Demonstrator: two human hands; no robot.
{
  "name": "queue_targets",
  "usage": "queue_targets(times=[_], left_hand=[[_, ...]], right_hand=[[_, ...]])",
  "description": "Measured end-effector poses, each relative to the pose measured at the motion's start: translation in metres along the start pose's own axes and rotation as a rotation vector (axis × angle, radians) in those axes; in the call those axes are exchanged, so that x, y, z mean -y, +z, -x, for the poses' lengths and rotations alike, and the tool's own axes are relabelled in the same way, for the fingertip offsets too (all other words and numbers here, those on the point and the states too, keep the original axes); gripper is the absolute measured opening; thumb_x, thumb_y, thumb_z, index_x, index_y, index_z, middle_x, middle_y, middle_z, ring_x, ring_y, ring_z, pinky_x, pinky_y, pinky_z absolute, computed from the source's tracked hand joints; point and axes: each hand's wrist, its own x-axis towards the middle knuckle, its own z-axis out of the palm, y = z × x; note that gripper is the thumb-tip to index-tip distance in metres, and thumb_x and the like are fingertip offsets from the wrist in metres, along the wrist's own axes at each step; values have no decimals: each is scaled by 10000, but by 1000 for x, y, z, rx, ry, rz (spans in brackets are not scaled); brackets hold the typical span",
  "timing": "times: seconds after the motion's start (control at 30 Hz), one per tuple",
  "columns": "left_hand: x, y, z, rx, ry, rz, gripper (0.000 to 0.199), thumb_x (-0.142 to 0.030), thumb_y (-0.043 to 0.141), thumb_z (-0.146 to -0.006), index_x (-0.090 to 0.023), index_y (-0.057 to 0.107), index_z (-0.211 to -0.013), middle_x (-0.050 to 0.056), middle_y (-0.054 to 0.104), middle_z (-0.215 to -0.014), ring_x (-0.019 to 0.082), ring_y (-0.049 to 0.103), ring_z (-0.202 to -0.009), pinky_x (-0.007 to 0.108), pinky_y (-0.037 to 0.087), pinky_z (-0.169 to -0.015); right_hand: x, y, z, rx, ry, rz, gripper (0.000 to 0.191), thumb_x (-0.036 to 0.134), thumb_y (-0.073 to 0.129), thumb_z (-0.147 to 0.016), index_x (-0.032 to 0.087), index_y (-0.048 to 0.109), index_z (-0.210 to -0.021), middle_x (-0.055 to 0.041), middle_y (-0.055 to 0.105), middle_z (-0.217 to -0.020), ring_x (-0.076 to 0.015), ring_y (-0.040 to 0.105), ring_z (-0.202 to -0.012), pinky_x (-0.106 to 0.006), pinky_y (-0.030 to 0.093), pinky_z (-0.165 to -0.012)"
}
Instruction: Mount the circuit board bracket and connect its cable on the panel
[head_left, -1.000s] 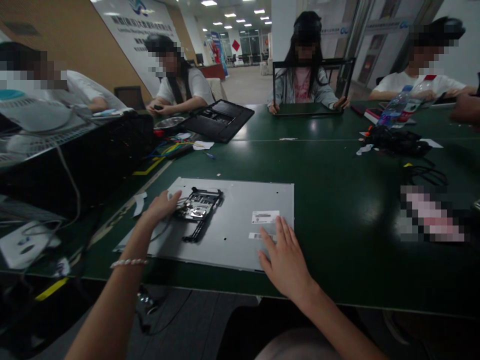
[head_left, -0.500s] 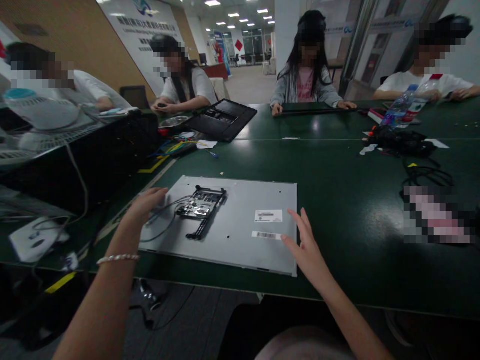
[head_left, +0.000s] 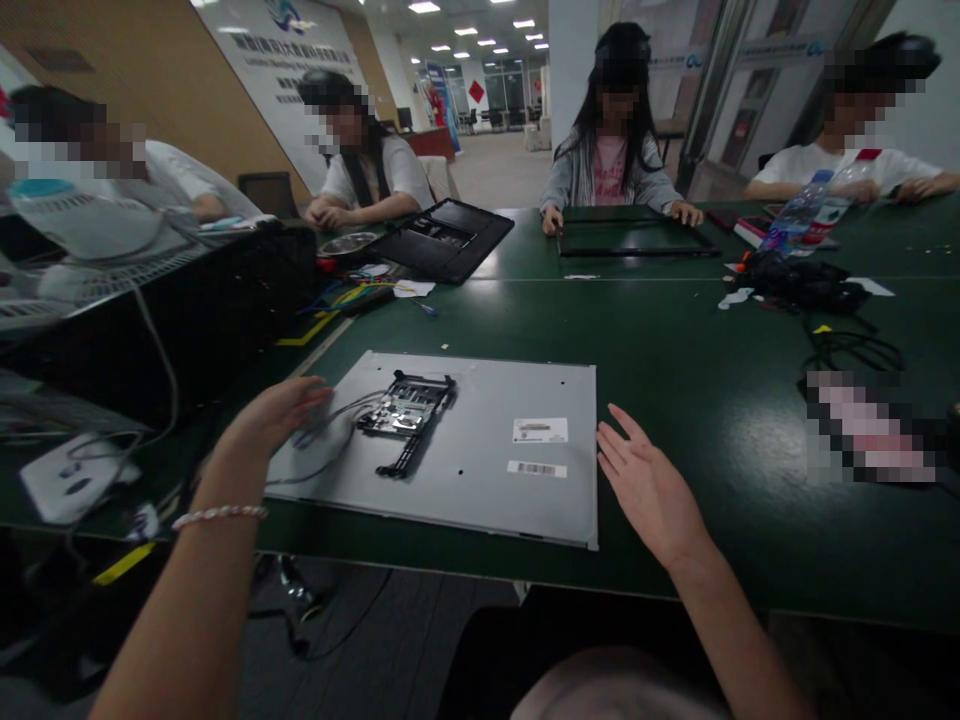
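Observation:
A flat grey metal panel [head_left: 487, 400] with two white labels lies on the green table [head_left: 675, 330]. On its left half rests a black and silver bracket assembly [head_left: 409, 415], from which grey cables [head_left: 341, 412] run left. My left hand [head_left: 289, 405], with a beaded bracelet at the wrist, is at the panel's left edge, fingers stretched out and holding nothing. Just beyond the right edge my right hand [head_left: 649, 485] is spread, palm turned toward the panel, also holding nothing. Whether either hand touches the panel I cannot tell.
Across the table a person handles a black frame [head_left: 637, 252]. A black plastic cover [head_left: 450, 238] lies at the back. A large black casing [head_left: 165, 320] stands left. Bottles [head_left: 799, 210], cables and a pixelated object [head_left: 874, 425] are on the right.
My right hand has moved right, off the panel's label area to outside its edge, and opened wider. My left hand has shifted slightly left. The person opposite has lowered the black frame.

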Motion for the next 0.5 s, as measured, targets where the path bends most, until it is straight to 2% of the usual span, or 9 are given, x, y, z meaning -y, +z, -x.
queue_targets(times=[0.17, 0.37, 0.43, 0.5], left_hand=[[-6, 3, 5, 12, -45, 59, 437, -271, 364, -994, -40, 410, -1363, 155, 630, -1176, 204, 558, -1027, 302, 456, -805], [-8, 3, 9, 31, -67, 122, 437, -251, 343, -1002, -39, 371, -1383, 175, 589, -1209, 171, 561, -982, 284, 461, -815], [-7, 2, 9, 42, -63, 140, 416, -232, 330, -1007, -43, 371, -1375, 161, 606, -1157, 148, 570, -942, 264, 462, -830], [-6, 2, 9, 52, -58, 165, 385, -195, 328, -1004, -49, 381, -1357, 138, 626, -1080, 132, 579, -901, 246, 462, -831]], right_hand=[[5, -5, 0, -16, -14, -18, 657, 389, 68, -960, 146, 48, -1570, -142, 467, -1492, -181, 420, -1381, -438, 396, -1086], [14, -8, 4, -73, 104, -205, 687, 471, 23, -942, 196, -39, -1569, -131, 461, -1499, -175, 436, -1372, -446, 355, -1109], [16, -8, 6, -99, 123, -306, 701, 524, 80, -937, 238, -4, -1571, -119, 496, -1472, -180, 460, -1357, -448, 332, -1124], [18, -6, 8, -145, 145, -472, 712, 566, 207, -921, 285, 99, -1566, -102, 569, -1403, -186, 495, -1331, -436, 300, -1143]])
